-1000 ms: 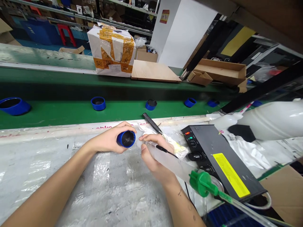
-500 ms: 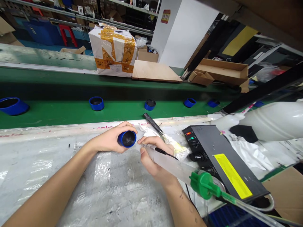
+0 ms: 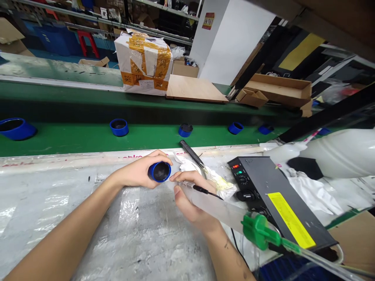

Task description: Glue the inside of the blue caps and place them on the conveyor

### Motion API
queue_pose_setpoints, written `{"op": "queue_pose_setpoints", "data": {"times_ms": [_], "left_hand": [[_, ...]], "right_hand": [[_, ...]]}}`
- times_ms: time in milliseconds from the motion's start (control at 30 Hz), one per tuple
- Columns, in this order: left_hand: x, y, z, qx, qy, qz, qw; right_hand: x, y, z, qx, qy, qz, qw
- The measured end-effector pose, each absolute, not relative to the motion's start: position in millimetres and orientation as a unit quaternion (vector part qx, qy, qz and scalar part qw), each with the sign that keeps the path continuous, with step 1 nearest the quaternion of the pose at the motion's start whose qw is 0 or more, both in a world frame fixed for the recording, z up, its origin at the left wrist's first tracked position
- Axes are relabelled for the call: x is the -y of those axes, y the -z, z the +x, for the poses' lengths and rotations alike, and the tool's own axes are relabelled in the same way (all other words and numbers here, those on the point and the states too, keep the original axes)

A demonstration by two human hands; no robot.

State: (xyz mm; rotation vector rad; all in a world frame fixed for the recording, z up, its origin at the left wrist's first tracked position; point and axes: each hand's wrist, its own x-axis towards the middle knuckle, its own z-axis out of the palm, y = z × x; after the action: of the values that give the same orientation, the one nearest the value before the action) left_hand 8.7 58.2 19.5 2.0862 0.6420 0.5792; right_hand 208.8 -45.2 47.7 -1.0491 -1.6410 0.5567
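Observation:
My left hand [image 3: 137, 171] is closed around a small blue cup [image 3: 159, 171], held on its side with the dark opening facing me. My right hand [image 3: 187, 193] grips a clear syringe-like dispenser tube [image 3: 216, 207] with a green cap [image 3: 258, 231]. The tube's tip sits right at the blue cup's rim. Both hands hover over a plastic-covered work surface [image 3: 140, 234].
A grey control box [image 3: 275, 199] with a yellow label stands at the right. A black-handled tool [image 3: 191, 153] lies on crumpled paper behind my hands. Several blue cups [image 3: 119, 127] ride the green conveyor belt [image 3: 73, 138]. A taped carton [image 3: 145, 62] and cardboard lie beyond.
Both hands stay where they were, the tube tip closing in slightly on the blue cup. The view has shifted a little; the cups on the belt hardly moved.

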Motion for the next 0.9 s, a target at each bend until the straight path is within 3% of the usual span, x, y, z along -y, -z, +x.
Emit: {"op": "queue_pose_setpoints", "data": {"times_ms": [900], "left_hand": [[-60, -23, 8, -0.258, -0.211, 0.832, 0.443]], "right_hand": [[49, -41, 189, 0.674, -0.225, -0.417, 0.567]]}}
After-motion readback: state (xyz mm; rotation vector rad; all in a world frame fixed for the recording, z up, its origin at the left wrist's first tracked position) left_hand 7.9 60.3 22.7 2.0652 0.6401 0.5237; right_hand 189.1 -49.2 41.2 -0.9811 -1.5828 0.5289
